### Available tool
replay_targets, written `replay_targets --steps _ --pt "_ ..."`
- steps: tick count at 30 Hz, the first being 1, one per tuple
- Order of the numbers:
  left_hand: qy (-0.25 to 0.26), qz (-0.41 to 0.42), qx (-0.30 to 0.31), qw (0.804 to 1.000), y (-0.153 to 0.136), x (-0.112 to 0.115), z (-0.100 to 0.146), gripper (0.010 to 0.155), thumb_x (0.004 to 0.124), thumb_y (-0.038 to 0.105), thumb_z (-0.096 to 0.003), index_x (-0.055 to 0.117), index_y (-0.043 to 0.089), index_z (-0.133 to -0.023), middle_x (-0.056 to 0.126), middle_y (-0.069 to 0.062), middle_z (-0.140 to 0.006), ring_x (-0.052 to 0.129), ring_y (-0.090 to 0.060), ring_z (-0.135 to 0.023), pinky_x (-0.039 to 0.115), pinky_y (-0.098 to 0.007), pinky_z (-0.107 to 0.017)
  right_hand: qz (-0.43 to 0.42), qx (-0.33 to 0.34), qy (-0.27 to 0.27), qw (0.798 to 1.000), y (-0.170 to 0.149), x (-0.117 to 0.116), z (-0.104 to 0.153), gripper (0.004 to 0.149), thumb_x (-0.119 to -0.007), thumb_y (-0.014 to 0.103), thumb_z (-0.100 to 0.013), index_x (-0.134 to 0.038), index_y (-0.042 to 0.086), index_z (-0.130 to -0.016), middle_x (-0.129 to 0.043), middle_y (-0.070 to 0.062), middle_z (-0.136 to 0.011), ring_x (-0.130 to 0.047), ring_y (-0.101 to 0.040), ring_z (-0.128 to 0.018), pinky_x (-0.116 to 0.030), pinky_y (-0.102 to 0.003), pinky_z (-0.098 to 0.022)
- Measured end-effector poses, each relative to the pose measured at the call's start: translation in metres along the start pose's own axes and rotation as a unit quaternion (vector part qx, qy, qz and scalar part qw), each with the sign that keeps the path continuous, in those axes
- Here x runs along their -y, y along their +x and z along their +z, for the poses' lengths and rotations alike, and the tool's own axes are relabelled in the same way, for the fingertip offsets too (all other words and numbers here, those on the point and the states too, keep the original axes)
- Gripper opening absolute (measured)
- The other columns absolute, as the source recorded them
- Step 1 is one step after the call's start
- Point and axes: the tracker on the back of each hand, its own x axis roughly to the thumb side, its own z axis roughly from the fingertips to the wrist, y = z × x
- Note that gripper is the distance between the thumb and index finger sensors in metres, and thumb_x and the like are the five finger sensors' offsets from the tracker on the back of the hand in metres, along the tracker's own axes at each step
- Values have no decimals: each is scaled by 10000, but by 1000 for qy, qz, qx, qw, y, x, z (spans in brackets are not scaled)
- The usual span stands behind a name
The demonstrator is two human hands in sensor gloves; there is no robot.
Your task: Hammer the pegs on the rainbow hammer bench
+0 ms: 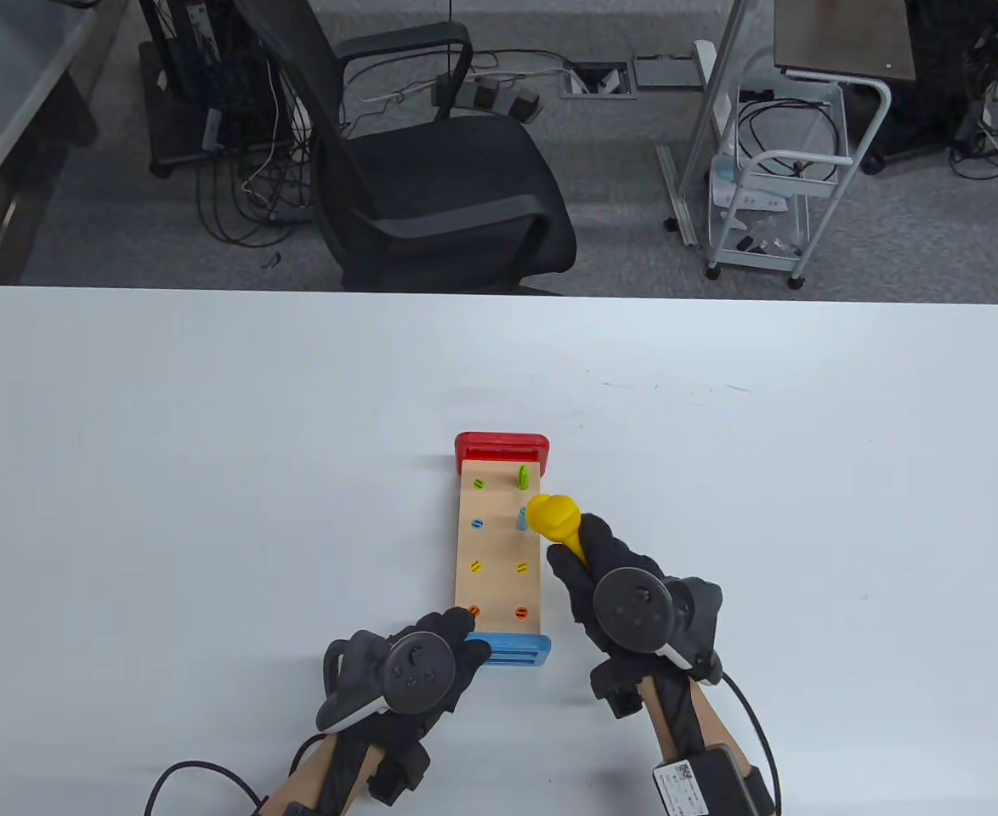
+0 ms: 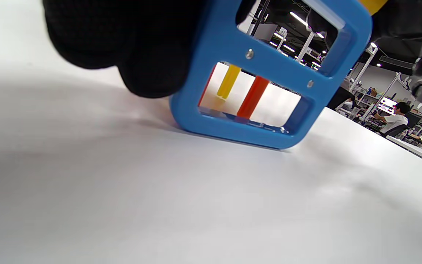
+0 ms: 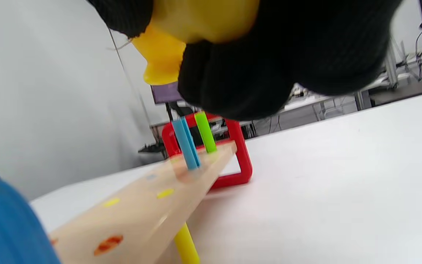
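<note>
The wooden hammer bench (image 1: 499,552) stands mid-table with a red end (image 1: 501,445) far and a blue end (image 1: 512,649) near. A blue peg (image 1: 522,518) and a green peg (image 1: 523,476) stand up on its right row; the other pegs sit flush. My right hand (image 1: 626,595) grips the yellow hammer (image 1: 557,520), its head held just right of the blue peg and above it (image 3: 187,145). My left hand (image 1: 414,667) holds the blue end (image 2: 269,69) at its left corner. Under the board a yellow peg (image 2: 227,81) and a red peg (image 2: 253,97) hang down.
The white table (image 1: 210,476) stretches wide around the bench. Beyond its far edge stand a black office chair (image 1: 439,187) and a white cart (image 1: 771,195) on the floor.
</note>
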Motion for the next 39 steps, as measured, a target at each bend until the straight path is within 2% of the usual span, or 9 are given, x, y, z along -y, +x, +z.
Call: replay_targets --steps 12,18,20,21,27,30,31,33,39 --pt "-6 1 0 1000 -1 -1 0 676 403 545 -551 564 117 -1049 831 -316 -962 1005 -378 -673 870 -491 -481 10 67 -156 985 27 27 -17 613 -539 424 -636 -694 -74 -958 -988 -89 -541 -985 -230 -256 -872 -417 -233" --pt "-8 1 0 1000 -1 -1 0 676 404 544 -552 564 115 -1050 829 -317 -964 1005 -379 -673 870 -491 -481 132 -6 38 990 12 -21 -29 622 -472 459 -634 -653 -28 -976 -969 -26 -569 -988 -182 -273 -888 -372 -253" --pt "-8 0 0 1000 0 -1 0 676 403 545 -551 564 117 -1049 831 -315 -964 1006 -378 -673 870 -492 -481 88 38 -59 994 16 -14 -33 615 -577 406 -625 -771 -107 -903 -1018 -115 -459 -979 -251 -164 -864 -430 -161" --pt "-8 1 0 1000 -1 -1 0 677 404 545 -551 563 116 -1050 831 -316 -963 1005 -379 -672 870 -492 -480 95 19 3 995 18 -5 -34 617 -529 431 -638 -721 -71 -942 -995 -82 -508 -976 -223 -216 -866 -406 -208" --pt "-9 3 1 1000 -1 -1 -1 676 404 545 -552 563 115 -1049 829 -318 -964 1003 -380 -674 868 -493 -482 44 46 -94 993 20 15 -26 618 -531 422 -639 -711 -83 -946 -992 -98 -514 -975 -240 -223 -861 -421 -212" --pt "-8 1 0 1000 0 0 0 677 403 545 -551 562 115 -1050 829 -317 -964 1003 -380 -673 869 -492 -481 145 -6 72 987 11 -18 -28 623 -432 473 -639 -619 -16 -977 -955 -12 -585 -981 -162 -278 -890 -356 -263" --pt "-7 0 0 1000 0 0 0 676 403 545 -551 563 117 -1049 832 -313 -963 1005 -377 -673 870 -491 -481 116 27 -29 992 14 -14 -28 617 -513 440 -627 -710 -61 -926 -992 -73 -498 -970 -215 -192 -869 -400 -189" --pt "-8 2 1 1000 -1 0 0 678 404 545 -551 562 114 -1050 830 -320 -962 1005 -380 -672 869 -493 -480 126 24 35 991 20 -1 -33 618 -499 436 -643 -712 -61 -942 -989 -76 -508 -967 -213 -211 -864 -398 -207" --pt "-9 4 1 1000 -1 0 -1 677 404 545 -551 562 115 -1049 826 -318 -965 1003 -380 -675 868 -493 -483 44 53 -99 993 20 18 -25 621 -514 428 -639 -708 -78 -942 -990 -97 -505 -965 -233 -210 -859 -417 -205"
